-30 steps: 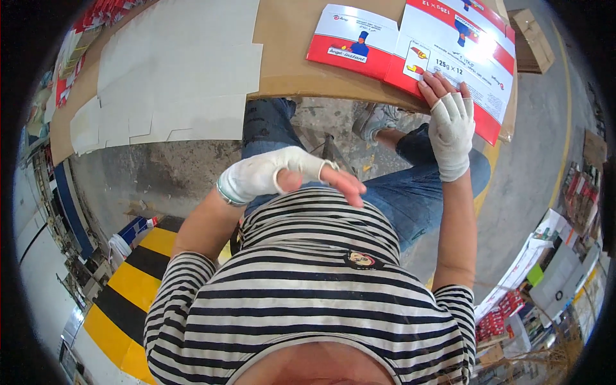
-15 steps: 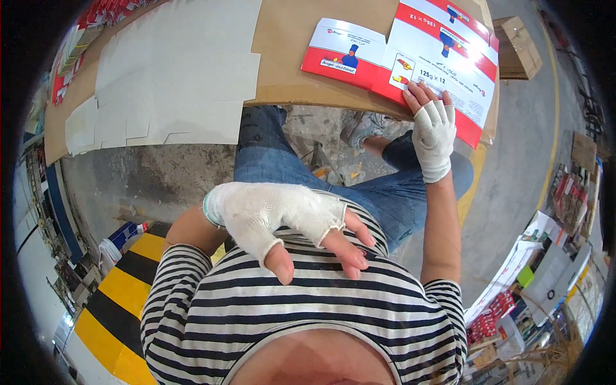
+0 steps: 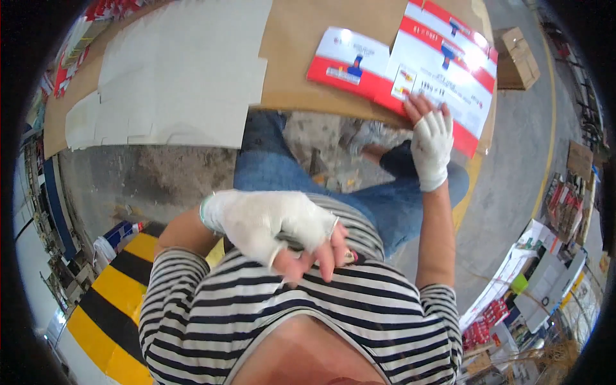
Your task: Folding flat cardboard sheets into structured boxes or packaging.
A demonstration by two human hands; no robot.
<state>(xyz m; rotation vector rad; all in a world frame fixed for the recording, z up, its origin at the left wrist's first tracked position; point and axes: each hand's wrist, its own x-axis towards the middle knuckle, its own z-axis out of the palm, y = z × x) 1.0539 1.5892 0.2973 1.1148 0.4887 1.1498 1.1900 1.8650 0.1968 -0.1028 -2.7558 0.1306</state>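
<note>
My left hand (image 3: 279,228), in a white fingerless glove, is bent in front of my chest. Its thumb and fingers are drawn together at the front of my black-and-white striped shirt (image 3: 346,301), and the cloth rises to a peak below the fingertips. My right hand (image 3: 431,141), gloved the same way, lies with outstretched fingers on the near edge of a flat red-and-white printed carton blank (image 3: 443,83). A narrower panel (image 3: 350,58) with a blue bottle-like picture adjoins it on the left.
Plain greyish-white flattened cartons (image 3: 173,83) overlap on the left of the brown cardboard-covered table (image 3: 314,96). Red-and-white packaging (image 3: 67,70) is stacked at the far left. A brown box (image 3: 515,58) stands beyond the right edge. Yellow-and-black stripes (image 3: 115,301) mark a surface at lower left.
My left hand's fingers have closed together and moved slightly left and toward my shirt, whose neckline now peaks upward. My right hand stays on the carton blank. The view has shifted slightly.
</note>
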